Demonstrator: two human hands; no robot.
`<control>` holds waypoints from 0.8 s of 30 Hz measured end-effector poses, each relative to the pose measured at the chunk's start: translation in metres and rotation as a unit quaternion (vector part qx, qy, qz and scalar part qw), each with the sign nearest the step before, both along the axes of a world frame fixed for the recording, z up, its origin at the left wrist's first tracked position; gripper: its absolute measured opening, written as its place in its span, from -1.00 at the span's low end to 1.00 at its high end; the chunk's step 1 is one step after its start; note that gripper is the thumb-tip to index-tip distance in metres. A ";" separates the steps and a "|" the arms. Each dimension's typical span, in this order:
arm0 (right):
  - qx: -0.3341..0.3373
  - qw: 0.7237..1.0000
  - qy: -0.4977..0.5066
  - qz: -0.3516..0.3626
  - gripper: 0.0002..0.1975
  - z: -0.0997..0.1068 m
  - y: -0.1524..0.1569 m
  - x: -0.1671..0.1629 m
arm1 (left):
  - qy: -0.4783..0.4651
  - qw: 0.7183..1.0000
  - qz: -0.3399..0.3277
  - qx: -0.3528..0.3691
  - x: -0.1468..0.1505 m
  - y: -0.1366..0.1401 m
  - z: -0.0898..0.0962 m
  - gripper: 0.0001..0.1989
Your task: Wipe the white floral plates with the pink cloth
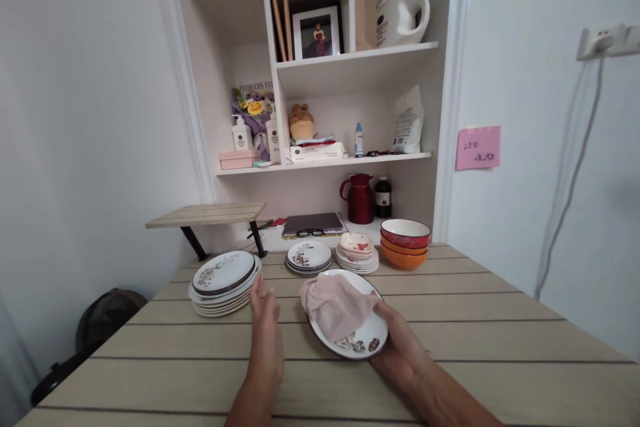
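My right hand (403, 353) grips the right edge of a white plate (373, 328) with a dark rim and brown floral print, tilted above the table. A crumpled pink cloth (335, 307) lies across the plate, its right corner at my right thumb. To the left, my left hand (267, 323) is raised with its fingers stretched out and nothing in it. Its fingertips are beside a tall stack of plates (225, 272), whose top one has the same floral print; I cannot tell whether they touch.
Behind the held plate are smaller floral plates (309, 255), small pink-patterned dishes (357, 247) on white plates, and stacked red and orange bowls (405, 243). A raised wooden stand (207, 213) is at the back left. Further back, a red thermos jug (360, 199) stands below shelves.
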State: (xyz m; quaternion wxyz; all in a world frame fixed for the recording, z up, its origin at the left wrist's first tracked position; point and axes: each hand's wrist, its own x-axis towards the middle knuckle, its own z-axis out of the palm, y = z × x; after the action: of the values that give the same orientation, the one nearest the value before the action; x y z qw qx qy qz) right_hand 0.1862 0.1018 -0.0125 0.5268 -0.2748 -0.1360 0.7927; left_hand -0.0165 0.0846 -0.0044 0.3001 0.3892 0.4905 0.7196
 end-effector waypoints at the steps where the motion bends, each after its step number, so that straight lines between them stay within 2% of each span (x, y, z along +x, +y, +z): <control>1: 0.015 1.000 0.008 0.008 -0.52 0.001 -0.001 -0.001 | -0.066 0.996 -0.054 -0.030 0.003 0.000 0.000 -0.40; 3: 0.035 0.999 0.025 0.024 -0.54 0.003 -0.003 -0.002 | -0.161 0.965 -0.198 -0.066 0.011 -0.002 0.000 -0.33; 5: 0.044 0.998 0.033 0.031 -0.56 0.005 -0.004 -0.004 | -0.218 0.911 -0.345 -0.056 0.019 -0.006 0.002 -0.30; 7: 0.042 0.998 0.027 0.029 -0.57 0.005 -0.005 -0.006 | -0.257 0.857 -0.446 -0.029 0.027 -0.011 0.003 -0.31; 8: 0.037 0.999 0.018 0.023 -0.56 0.005 -0.006 -0.007 | -0.275 0.838 -0.472 -0.022 0.030 -0.013 0.002 -0.33; 10: 0.022 1.000 -0.008 0.009 -0.55 0.003 -0.006 -0.009 | -0.304 0.812 -0.497 -0.035 0.033 -0.015 -0.001 -0.39; 12: 0.015 0.999 -0.043 -0.002 -0.54 0.000 -0.006 -0.012 | -0.325 0.802 -0.495 -0.081 0.035 -0.015 -0.007 -0.46; 14: 0.029 0.995 -0.092 -0.008 -0.51 -0.004 -0.005 -0.015 | -0.336 0.811 -0.465 -0.120 0.035 -0.013 -0.012 -0.51; 17: 0.099 0.975 -0.196 -0.026 -0.37 -0.008 0.000 -0.012 | -0.340 0.838 -0.408 -0.129 0.033 -0.010 -0.017 -0.48; 19: 0.157 0.941 -0.294 -0.059 -0.20 -0.004 0.004 -0.003 | -0.337 0.848 -0.392 -0.117 0.033 -0.010 -0.017 -0.47; 21: 0.225 0.881 -0.400 -0.120 -0.05 0.006 0.006 0.009 | -0.335 0.852 -0.388 -0.105 0.034 -0.011 -0.016 -0.46; 23: 0.333 0.779 -0.474 -0.239 -0.13 0.022 0.002 0.020 | -0.335 0.850 -0.394 -0.100 0.036 -0.013 -0.017 -0.45; 24: 0.383 0.724 -0.508 -0.267 -0.23 0.030 -0.003 0.023 | -0.334 0.846 -0.404 -0.100 0.037 -0.013 -0.017 -0.45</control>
State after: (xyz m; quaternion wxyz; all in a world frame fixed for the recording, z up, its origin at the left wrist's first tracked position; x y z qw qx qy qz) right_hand 0.2088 0.0986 0.0178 0.6288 -0.4361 -0.5968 0.2415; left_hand 0.0209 0.0714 -0.0219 0.7472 0.2568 0.2291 0.5685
